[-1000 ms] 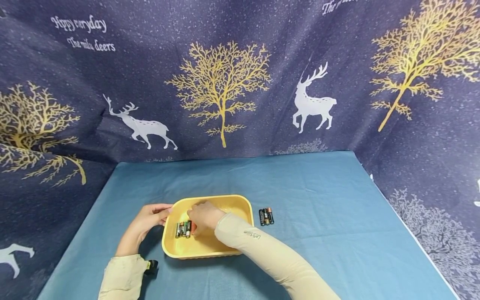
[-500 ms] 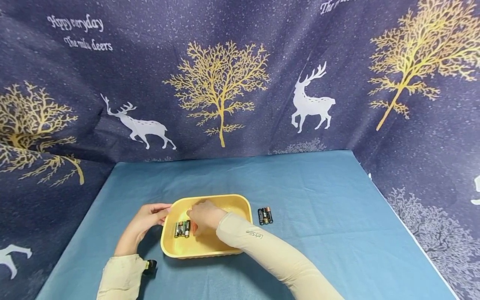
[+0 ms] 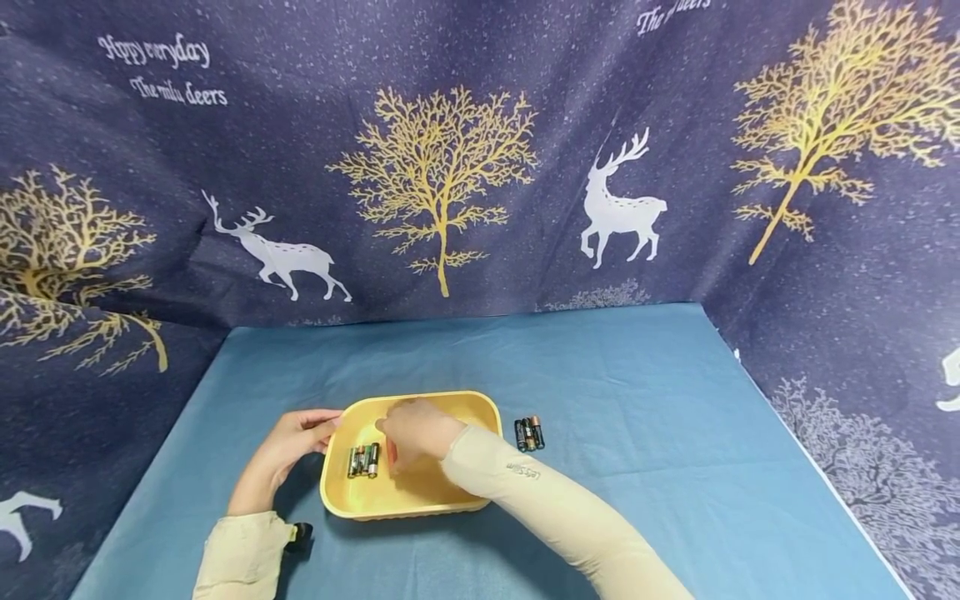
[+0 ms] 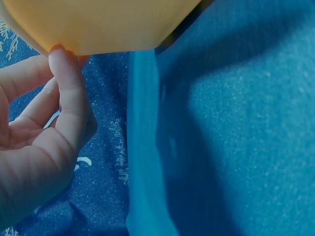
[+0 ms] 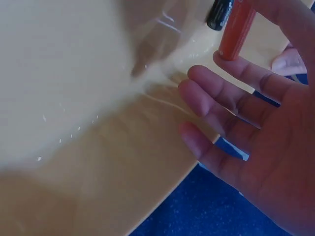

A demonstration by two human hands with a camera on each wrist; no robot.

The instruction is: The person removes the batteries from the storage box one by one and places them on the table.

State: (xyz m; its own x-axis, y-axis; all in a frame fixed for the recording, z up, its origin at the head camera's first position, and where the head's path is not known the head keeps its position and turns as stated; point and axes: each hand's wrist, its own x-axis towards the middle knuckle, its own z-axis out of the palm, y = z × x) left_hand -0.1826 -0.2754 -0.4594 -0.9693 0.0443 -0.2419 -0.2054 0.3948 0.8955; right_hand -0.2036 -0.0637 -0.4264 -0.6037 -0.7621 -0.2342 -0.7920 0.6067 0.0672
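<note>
My left hand (image 3: 298, 437) pinches the left rim of a yellow plastic basin (image 3: 405, 500); in the left wrist view its thumb lies against the basin wall (image 4: 118, 29). Inside the basin, my right hand (image 3: 420, 432) holds an orange battery (image 5: 237, 32) by its ends between thumb and index finger. The other fingers of that hand are spread and slightly bent. A black battery (image 5: 219, 14) shows beside the orange one. Left of the right hand, several small black and green batteries (image 3: 363, 461) lie side by side on the basin floor.
To the right of the basin, a group of dark batteries with copper ends (image 3: 529, 434) lies on the blue tablecloth (image 3: 637, 417). A dark patterned curtain (image 3: 480, 167) hangs behind the table and along its sides.
My right hand has shifted slightly right with the orange battery, widening the gap to the row of batteries. The left hand stays on the rim.
</note>
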